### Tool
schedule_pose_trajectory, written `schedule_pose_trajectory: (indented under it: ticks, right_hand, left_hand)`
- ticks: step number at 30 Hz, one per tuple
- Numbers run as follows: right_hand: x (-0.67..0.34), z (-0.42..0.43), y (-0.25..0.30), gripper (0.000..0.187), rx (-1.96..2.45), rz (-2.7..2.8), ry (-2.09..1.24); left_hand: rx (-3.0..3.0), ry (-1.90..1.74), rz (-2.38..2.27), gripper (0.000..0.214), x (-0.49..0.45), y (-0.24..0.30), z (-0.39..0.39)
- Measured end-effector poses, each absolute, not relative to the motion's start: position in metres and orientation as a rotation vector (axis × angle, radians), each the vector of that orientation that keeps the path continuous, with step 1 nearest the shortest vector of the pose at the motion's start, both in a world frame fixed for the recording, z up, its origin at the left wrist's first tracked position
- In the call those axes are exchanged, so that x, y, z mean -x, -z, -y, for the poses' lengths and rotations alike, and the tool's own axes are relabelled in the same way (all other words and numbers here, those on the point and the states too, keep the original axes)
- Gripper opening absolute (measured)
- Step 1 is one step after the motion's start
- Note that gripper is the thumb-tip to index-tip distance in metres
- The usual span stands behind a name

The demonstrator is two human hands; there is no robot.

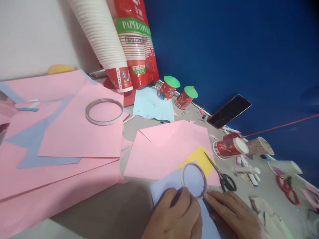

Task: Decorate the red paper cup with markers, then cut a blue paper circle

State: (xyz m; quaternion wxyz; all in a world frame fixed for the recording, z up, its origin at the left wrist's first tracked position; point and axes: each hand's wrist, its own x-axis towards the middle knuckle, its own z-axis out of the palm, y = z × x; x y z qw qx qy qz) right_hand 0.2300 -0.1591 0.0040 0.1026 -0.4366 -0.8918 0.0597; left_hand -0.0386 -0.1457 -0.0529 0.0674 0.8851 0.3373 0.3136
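Observation:
A small narrow roll of tape (204, 184) lies on a sheet of lavender paper (163, 188) in front of me. My left hand (175, 212) has its fingers curled, the tips at the roll's near left edge. From the right, my right hand (233, 212) rests low with its fingers stretched forward, a fingertip touching the roll's lower right edge. Beyond the roll, a piece of yellow paper (201, 156) lies on a pink sheet (164, 146). Scissors with black handles (225, 181) lie by my right hand, blades on the yellow paper.
Pink sheets (82, 142) and a larger tape roll (104, 123) cover the left. Stacked paper cups (104, 43) lean at the back. Two red cups with green tops (168, 89) stand farther off. A phone (229, 111), markers (251, 174) and red-handled scissors (289, 191) are at right.

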Motion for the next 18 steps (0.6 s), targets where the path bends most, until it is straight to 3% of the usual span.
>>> schedule_pose_trajectory:
  ticks: [9,14,18]
  right_hand:
    - [-0.226,0.151,0.013,0.043,1.111,2.589,0.049]
    - [-0.208,0.148,0.001,0.039,1.151,2.568,0.025]
    - [-0.203,0.152,-0.008,0.043,1.170,2.530,0.000]
  left_hand:
    - [-2.776,-1.048,-0.974,0.023,0.045,0.054,0.140]
    - [-2.782,-0.788,-1.001,0.041,0.049,0.041,0.138]
    - [-2.759,-0.571,-1.060,0.035,0.051,0.024,0.141]
